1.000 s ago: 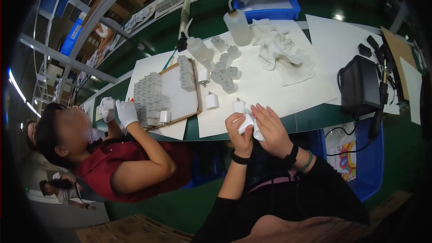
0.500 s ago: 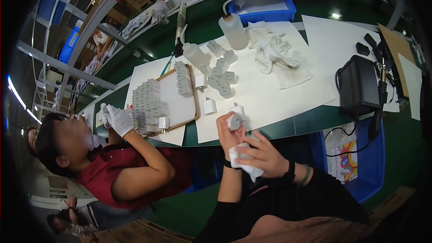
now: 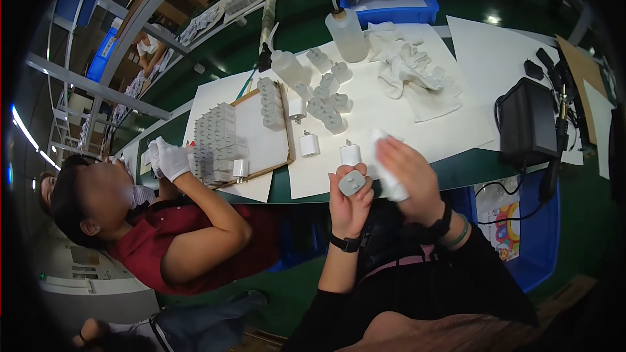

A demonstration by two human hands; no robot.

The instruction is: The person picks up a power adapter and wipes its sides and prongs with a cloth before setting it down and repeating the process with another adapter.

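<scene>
My left hand (image 3: 349, 212) is closed round a small plug charger, its grey pronged face (image 3: 352, 183) turned up. To the right of it, my right hand (image 3: 414, 179) grips a folded white cloth (image 3: 389, 173), slightly blurred and apart from the charger. Just beyond my left fingers, a white charger (image 3: 350, 154) stands on the white sheet (image 3: 424, 146) with its prongs up. Two more white chargers, one near (image 3: 309, 144) and one farther off (image 3: 297, 110), stand to the left. A loose cluster of grey-faced chargers (image 3: 325, 112) lies behind them.
A shallow tray (image 3: 289, 150) with rows of chargers (image 3: 218, 143) is at left, beside a co-worker's gloved hands (image 3: 171, 160). Two squeeze bottles, a small one (image 3: 287, 67) and a tall one (image 3: 347, 36), and white gloves (image 3: 411, 75) stand behind. A black device (image 3: 525, 120) sits right.
My left hand has turned the charger so its pronged face shows. The cloth in my right hand has moved up and right, away from my left wrist. A far worker's gloved hand has left view.
</scene>
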